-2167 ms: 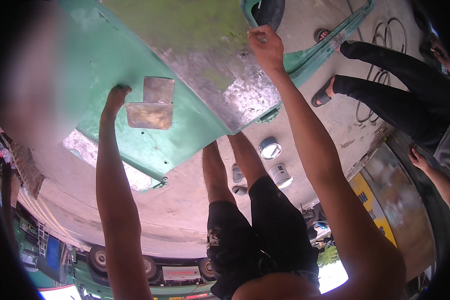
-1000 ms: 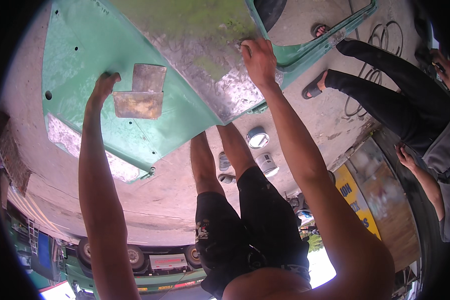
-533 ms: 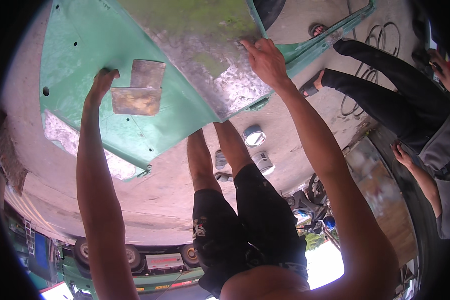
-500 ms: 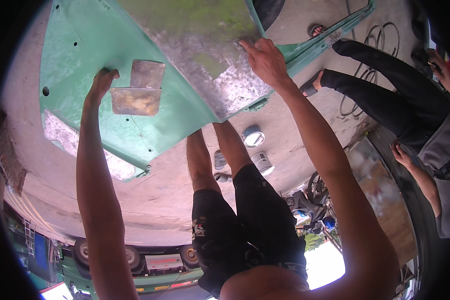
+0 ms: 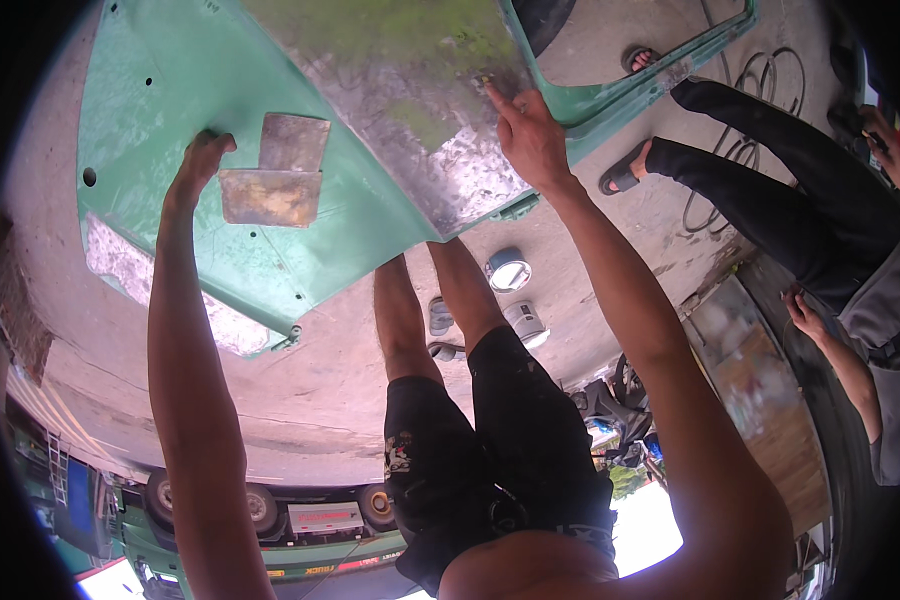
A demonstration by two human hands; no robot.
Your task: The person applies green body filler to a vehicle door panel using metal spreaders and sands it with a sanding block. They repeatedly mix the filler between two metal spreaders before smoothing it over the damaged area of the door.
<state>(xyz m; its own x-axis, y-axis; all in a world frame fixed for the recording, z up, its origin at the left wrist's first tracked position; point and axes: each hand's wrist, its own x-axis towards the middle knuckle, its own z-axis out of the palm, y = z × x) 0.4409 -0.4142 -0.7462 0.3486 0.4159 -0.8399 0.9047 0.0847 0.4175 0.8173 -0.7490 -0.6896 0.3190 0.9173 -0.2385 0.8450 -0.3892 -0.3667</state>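
A green vehicle door panel (image 5: 360,190) lies before me, with a broad sanded patch of bare metal and greenish filler. On its left part my left hand (image 5: 206,160) rests with the thumb apart, its other fingers partly hidden; no held thing shows. Beside that hand are two worn, brownish-grey rectangular sheets, an upper sheet (image 5: 293,143) and a lower sheet (image 5: 270,197), edges touching. My right hand (image 5: 532,135) is over the right edge of the sanded patch. Its index finger is stretched out, its tip at a small yellowish spot on the surface.
Another person (image 5: 800,210) in dark trousers stands at the right, near a coiled hose (image 5: 760,100). By my legs are a blue-rimmed tin (image 5: 508,270) and a white bucket (image 5: 526,323). A green truck (image 5: 320,560) is at the lower left.
My right hand has shifted slightly right and down, and its index finger now stretches out more plainly. My left hand has hardly moved.
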